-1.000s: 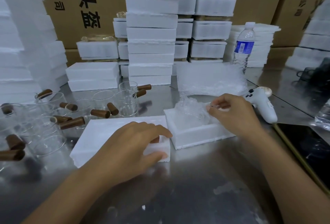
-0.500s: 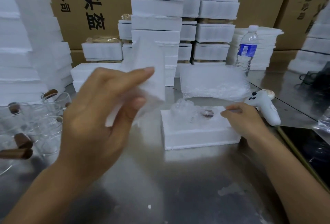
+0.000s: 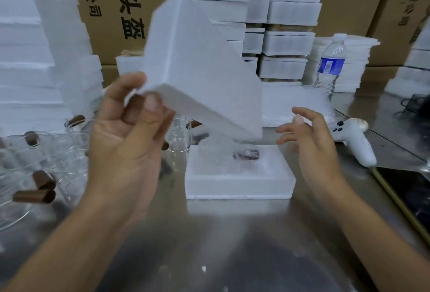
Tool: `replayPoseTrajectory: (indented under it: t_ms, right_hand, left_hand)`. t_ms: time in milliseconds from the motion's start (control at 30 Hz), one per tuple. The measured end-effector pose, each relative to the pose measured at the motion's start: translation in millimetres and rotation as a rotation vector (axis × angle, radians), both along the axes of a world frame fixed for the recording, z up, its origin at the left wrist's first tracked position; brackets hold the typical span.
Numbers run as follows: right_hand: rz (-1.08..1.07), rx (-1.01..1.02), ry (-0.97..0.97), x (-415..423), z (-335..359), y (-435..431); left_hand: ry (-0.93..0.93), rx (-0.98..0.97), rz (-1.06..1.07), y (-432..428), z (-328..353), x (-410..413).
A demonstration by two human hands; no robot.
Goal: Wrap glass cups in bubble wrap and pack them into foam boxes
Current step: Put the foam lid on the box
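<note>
My left hand (image 3: 125, 143) holds a white foam lid (image 3: 200, 68) by its lower corner, tilted up on edge above the table. Under the lid's far corner sits an open foam box (image 3: 239, 184) with a bubble-wrapped glass cup (image 3: 242, 154) lying inside it. My right hand (image 3: 309, 143) hovers just right of the box with fingers spread and holds nothing. Several bare glass cups with brown handles (image 3: 39, 175) stand at the left. A sheet pile of bubble wrap (image 3: 295, 108) lies behind the box.
Tall stacks of foam boxes (image 3: 290, 12) fill the back and the left (image 3: 35, 59). A water bottle (image 3: 330, 66) stands back right. A white controller (image 3: 353, 140) and a dark tablet (image 3: 414, 189) lie at the right. Cardboard cartons (image 3: 121, 8) line the rear.
My left hand has lifted the foam lid off the table and swung it up toward the box. My right hand has let go of the wrapped cup and pulled back to the right.
</note>
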State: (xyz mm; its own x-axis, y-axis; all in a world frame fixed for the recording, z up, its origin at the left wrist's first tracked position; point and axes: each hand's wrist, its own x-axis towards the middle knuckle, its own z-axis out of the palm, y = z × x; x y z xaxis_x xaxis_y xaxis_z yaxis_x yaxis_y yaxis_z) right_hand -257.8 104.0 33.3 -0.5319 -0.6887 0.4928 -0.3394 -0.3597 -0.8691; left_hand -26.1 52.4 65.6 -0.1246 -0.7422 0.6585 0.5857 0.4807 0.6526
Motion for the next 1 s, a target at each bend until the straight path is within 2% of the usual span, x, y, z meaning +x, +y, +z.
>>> replayPoseTrajectory:
  t_ms: [100, 200, 333, 433, 567, 800, 1000]
  right_hand:
    - [0.115, 0.030, -0.087, 2.8, -2.7, -0.4]
    - [0.089, 0.067, -0.135, -1.6, -2.9, -1.9]
    - [0.141, 0.117, -0.259, -10.5, -0.3, 0.0]
    - [0.234, 0.171, -0.251, -14.8, 0.2, 3.6]
    - [0.257, 0.226, -0.194, -16.0, 0.4, 5.4]
    - [0.275, 0.392, -0.242, -17.9, 1.6, 11.9]
    - [0.416, 0.403, -0.237, -22.3, 3.8, 13.3]
  left_hand:
    - [-0.035, 0.081, -0.184, 8.8, -6.6, -11.0]
    - [-0.105, 0.212, -0.231, 11.7, -11.6, -15.8]
    - [-0.239, 0.263, -0.229, 7.0, -11.9, -12.3]
    - [-0.259, 0.324, -0.140, -1.4, -13.7, -9.1]
    - [-0.429, 0.321, 0.068, -4.5, -22.9, -12.7]
    - [-0.426, 0.389, 0.070, -16.6, -37.5, -14.4]
    - [-0.470, 0.338, 0.101, -17.2, -36.6, -13.0]
